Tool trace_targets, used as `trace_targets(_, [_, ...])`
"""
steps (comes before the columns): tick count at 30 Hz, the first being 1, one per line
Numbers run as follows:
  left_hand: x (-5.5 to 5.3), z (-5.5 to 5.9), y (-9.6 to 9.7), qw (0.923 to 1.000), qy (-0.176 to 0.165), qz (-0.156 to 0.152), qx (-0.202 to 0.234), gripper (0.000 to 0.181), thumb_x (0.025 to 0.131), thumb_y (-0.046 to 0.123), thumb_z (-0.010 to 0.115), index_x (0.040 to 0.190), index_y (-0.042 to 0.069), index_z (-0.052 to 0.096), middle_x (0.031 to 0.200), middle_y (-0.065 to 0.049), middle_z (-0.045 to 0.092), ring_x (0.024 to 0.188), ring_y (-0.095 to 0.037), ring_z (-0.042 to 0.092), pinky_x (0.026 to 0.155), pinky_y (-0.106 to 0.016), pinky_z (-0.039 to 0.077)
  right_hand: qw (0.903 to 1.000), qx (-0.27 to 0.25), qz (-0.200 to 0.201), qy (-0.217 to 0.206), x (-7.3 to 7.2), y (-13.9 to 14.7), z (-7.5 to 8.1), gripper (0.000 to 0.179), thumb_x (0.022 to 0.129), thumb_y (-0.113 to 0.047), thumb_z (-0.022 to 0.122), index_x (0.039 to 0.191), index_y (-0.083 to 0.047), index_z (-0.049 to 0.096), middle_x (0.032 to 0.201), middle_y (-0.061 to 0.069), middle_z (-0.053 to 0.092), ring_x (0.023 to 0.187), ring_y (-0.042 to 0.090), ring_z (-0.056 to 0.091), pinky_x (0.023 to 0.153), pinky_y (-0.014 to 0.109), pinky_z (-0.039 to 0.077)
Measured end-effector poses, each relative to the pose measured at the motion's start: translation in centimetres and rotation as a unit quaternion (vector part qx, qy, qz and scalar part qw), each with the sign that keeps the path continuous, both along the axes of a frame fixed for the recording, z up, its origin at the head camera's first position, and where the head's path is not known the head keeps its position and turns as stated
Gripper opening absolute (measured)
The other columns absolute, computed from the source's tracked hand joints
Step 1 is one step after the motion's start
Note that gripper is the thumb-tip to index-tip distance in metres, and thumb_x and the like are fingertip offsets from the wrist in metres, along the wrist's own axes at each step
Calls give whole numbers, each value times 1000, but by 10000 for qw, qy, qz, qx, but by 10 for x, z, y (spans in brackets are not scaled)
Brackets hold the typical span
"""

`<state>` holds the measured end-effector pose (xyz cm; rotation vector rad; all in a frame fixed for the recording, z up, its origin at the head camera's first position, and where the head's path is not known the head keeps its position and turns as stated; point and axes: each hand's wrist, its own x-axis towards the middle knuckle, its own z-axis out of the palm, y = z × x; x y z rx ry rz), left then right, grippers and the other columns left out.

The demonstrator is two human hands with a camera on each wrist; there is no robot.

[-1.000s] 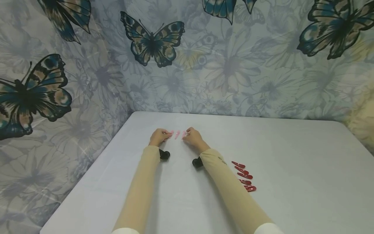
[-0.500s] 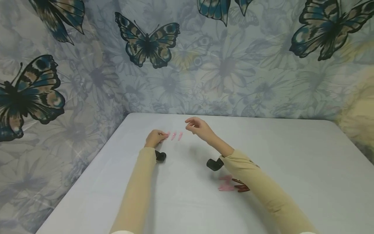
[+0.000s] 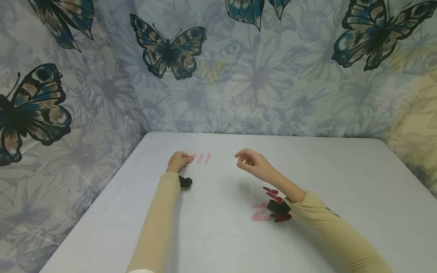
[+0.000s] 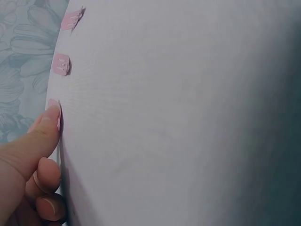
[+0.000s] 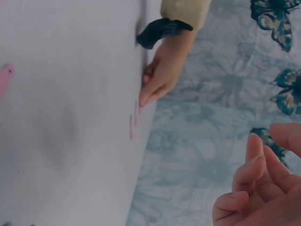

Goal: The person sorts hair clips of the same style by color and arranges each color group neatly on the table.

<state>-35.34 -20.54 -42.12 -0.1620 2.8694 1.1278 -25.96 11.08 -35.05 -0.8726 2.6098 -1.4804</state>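
The left hand is pinching a pale pink, slender, teardrop-shaped hair clip, its thumb lying over one end of the clip. The right hand is hovering well apart from it, holding nothing, its fingers loosely bent and its thumb standing clear of the forefinger. Just to the right of the pinched clip, two matching clips are lying, a middle pink clip and an outer pink clip, so three are making a spaced row near the far edge of the smooth white counter. Nearer the person, below the right hand, a second group is lying: at least two pale pink clips on the left and at least three glossy dark red, teardrop-shaped clips on the right. A black rounded wrist camera is covering part of this group, so its full count is staying unclear. A similar black camera is sitting at the left wrist. Two long beige sleeves are covering the arms, the left sleeve and the right sleeve. Beyond the counter, a grey-blue floral wall covering is showing five large teal, tan and black butterflies, some being cut off by the view's edge
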Motion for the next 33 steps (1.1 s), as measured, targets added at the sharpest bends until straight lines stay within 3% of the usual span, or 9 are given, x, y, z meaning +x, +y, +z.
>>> trace_targets(10, [1,-5,-1,9999,-51,-80,-64,28,91,29,69,104,5,74,53,10,49,53,-6,42,59,-23,35,9995,11,274,-158,31,28,-8,22,96,-5,57,115,4,59,91,19,64,67,5,48,61,21,41])
trace_targets(14, [0,-5,-1,9999,-70,-46,-71,28,91,30,69,104,5,74,53,9,48,53,-7,40,57,-22,34,9995,-39,271,-161,37,37,-15,20,95,-3,57,114,5,60,89,17,64,69,9,52,62,21,43])
trace_targets(21, [3,0,1,9999,12,-103,-52,30,91,30,69,106,5,74,52,10,47,53,-7,41,60,-23,35,9992,-185,345,20,47,50,-21,18,95,-1,55,111,6,60,86,16,62,72,2,54,65,21,47])
trace_targets(29, [4,2,2,10000,-9,-47,-73,28,92,30,68,106,6,74,52,10,46,54,-7,43,63,-24,35,9995,-124,257,-122,52,58,-23,17,94,-1,57,109,5,61,85,18,62,71,14,57,65,20,48])
trace_targets(33, [4,1,2,10000,-34,-19,-69,28,92,30,68,105,6,74,53,9,47,54,-7,42,62,-25,35,9994,-127,265,-192,54,62,-24,16,94,-1,57,108,5,61,85,19,60,70,13,55,63,20,46])
